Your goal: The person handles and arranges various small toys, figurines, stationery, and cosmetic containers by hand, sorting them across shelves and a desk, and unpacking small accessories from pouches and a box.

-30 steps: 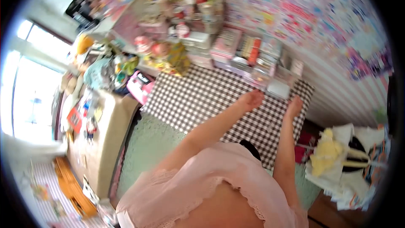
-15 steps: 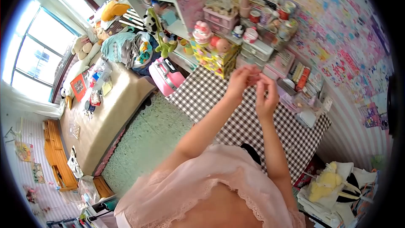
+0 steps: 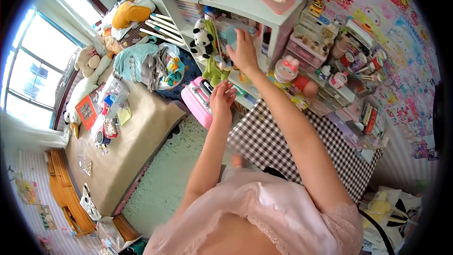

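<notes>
My right hand is stretched forward in front of the white shelf unit, fingers apart and nothing visible in them. Just left of it hang a panda plush and a green plush; I cannot tell whether the hand touches either one. My left hand is raised lower down, its fingers loosely bent and somewhat apart, with no object showing in it. Behind and beside that hand stands a pink suitcase with a dark handle.
A table with a checkered cloth is in front of me, with containers and a pink-topped figure along its back. At left, a bed carries a red-orange sheet, clothes and plush toys. Green floor lies between.
Both hands, together over the checkered table before, have moved left and come apart. My right hand now reaches toward the shelf. The view has turned left.
</notes>
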`<state>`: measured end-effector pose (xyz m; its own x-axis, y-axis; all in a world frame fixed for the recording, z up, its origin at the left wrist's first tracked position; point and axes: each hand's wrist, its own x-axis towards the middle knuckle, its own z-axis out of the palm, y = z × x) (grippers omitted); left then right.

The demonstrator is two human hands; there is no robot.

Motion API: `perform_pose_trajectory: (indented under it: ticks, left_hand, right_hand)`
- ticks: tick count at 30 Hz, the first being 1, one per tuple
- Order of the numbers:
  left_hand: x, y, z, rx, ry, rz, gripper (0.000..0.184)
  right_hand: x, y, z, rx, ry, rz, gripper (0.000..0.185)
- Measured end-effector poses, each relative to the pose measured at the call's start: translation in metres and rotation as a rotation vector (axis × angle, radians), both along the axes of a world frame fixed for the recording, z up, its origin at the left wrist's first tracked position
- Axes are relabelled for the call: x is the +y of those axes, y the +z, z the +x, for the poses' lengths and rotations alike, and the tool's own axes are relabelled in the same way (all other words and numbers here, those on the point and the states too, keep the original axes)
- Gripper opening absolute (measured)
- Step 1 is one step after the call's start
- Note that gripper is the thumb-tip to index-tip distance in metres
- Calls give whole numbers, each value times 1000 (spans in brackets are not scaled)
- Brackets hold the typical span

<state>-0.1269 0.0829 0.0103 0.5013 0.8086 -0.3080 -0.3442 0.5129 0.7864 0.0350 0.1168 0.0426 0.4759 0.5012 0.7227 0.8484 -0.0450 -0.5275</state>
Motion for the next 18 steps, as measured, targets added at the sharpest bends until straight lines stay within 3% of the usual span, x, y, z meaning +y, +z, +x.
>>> perform_pose_trajectory:
  ticks: [8,11,16,18]
  left_hand:
    - [43,-8,-7,-8,-72,-33,23]
    - [48,-7,-3,18,-105,-35,25]
    - [51,-7,11,-2,-154,-39,31]
    - [49,-3,18,-96,-151,-50,35]
  right_hand:
    - [63,-23,38,57,-133,-196,62]
    - [51,-23,34,78,-199,-119,54]
    - [10,-17,22,34,-262,-72,56]
    - [-9,-12,13,210,-185,-55,56]
